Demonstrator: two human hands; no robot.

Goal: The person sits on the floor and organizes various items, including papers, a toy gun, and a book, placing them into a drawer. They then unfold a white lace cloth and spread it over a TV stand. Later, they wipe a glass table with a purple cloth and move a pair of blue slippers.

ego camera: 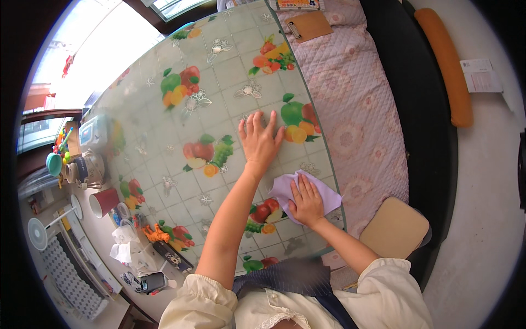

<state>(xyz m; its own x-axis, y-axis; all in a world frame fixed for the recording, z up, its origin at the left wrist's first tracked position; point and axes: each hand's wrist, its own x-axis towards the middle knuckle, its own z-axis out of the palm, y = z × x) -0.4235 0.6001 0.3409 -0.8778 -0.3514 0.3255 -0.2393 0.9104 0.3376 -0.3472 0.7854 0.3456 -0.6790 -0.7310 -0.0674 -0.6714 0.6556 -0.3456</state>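
Note:
My left hand (259, 142) rests palm down, fingers spread, on a glossy tablecloth (234, 115) printed with fruit and flowers over a grid. It holds nothing. Closer to me and to the right, my right hand (307, 202) presses flat on a light purple cloth (326, 199), holding it against the tablecloth. The cloth lies spread with some creases, one corner at the table's right edge. Part of the cloth is hidden beneath the palm and fingers.
Along the left stand a red cup (102, 202), a bottle in a carrier (87, 170), a plastic box (93, 133), an orange animal figure (156, 234) and tissues (131, 251). On the right, a quilted cover (349, 103) bears a clipboard (310, 26); a beige stool (394, 224) stands near.

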